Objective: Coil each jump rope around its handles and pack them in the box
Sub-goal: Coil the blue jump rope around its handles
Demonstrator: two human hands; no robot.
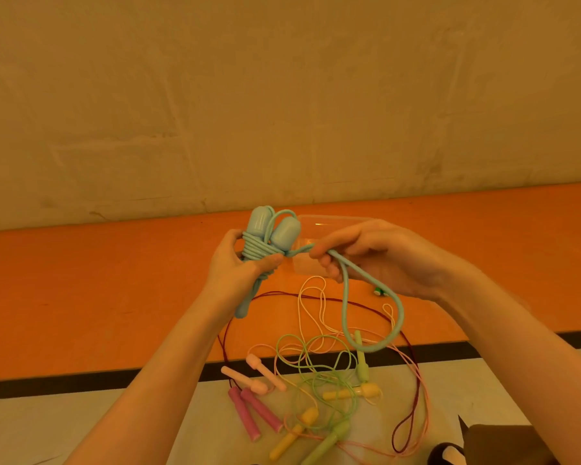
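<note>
Blue jump rope (265,243) held in the air, cord wound round its two handles, left hand (239,263) grip clenched on the bundle, right hand (366,256) grip pinching the loose loop, clear box (336,220) behind, pink, yellow and green ropes (316,374) tangled on floor below.

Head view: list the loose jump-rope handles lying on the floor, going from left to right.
Pale pink handle → dark pink pair of handles → orange-yellow handle → light green handle low down → pale yellow handle → upright light green handle.
</note>
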